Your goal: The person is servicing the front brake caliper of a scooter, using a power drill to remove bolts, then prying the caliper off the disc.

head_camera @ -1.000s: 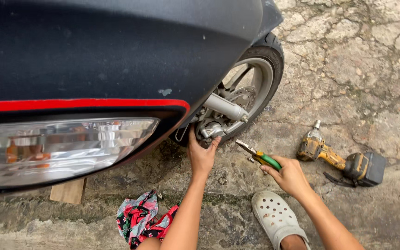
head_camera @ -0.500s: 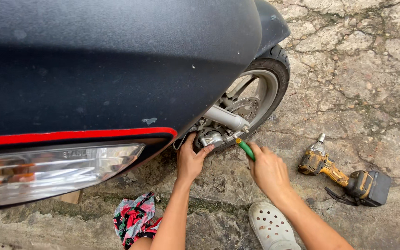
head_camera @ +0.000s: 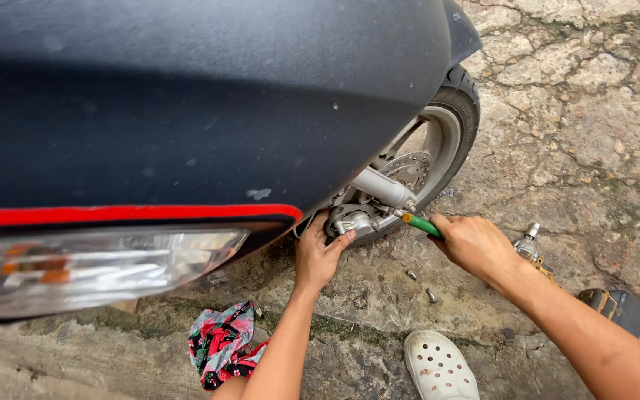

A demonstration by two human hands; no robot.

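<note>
Person crouches by front wheel [head_camera: 438, 148] of a dark scooter [head_camera: 187, 111] w/ red stripe, on cracked stone pavement [head_camera: 587, 111]. Left hand [head_camera: 318, 255] reaches up under the bodywork, fingers [head_camera: 342, 238] curled against the silver brake caliper [head_camera: 353, 218] at the fork's lower end, just beside the brake disc [head_camera: 409, 170]. Right hand [head_camera: 474, 243] is closed round a green-handled tool [head_camera: 421, 224], tip aimed at the caliper; whether tip touches it, can't tell. Two small bolts [head_camera: 421, 285] lie on the ground below the hands. Yellow cordless driver [head_camera: 538, 255] rests behind the right forearm, partly hidden. White clog [head_camera: 438, 367] and patterned cloth [head_camera: 224, 341] at bottom.
</note>
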